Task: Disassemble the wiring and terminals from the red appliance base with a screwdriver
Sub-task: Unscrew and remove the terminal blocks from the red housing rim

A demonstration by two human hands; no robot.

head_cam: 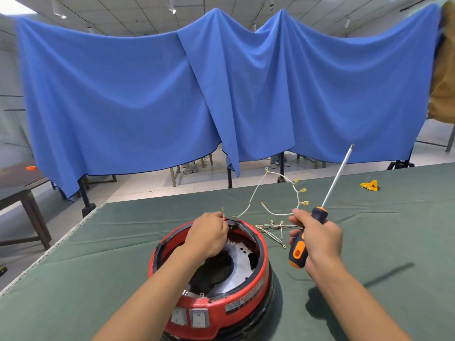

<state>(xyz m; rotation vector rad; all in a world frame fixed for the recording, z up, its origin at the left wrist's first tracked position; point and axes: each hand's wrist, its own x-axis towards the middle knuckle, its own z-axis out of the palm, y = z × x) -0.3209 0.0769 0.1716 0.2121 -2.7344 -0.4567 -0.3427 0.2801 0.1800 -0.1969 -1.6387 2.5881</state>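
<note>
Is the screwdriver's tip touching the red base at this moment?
No. The right hand holds the screwdriver beside the red base, with its tip pointing up and away in the air.

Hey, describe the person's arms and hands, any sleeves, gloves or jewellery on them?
Both forearms are bare to the frame edge, no sleeves showing. The left hand and right hand wear no gloves, and no rings, watch or wristband can be seen.

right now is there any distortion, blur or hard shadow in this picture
Head view: wide-angle bending curves the far edge of the table and bows the blue cloth; the screwdriver in the right hand casts a soft shadow to the right on the table; the left hand over the red base looks slightly soft.
</note>
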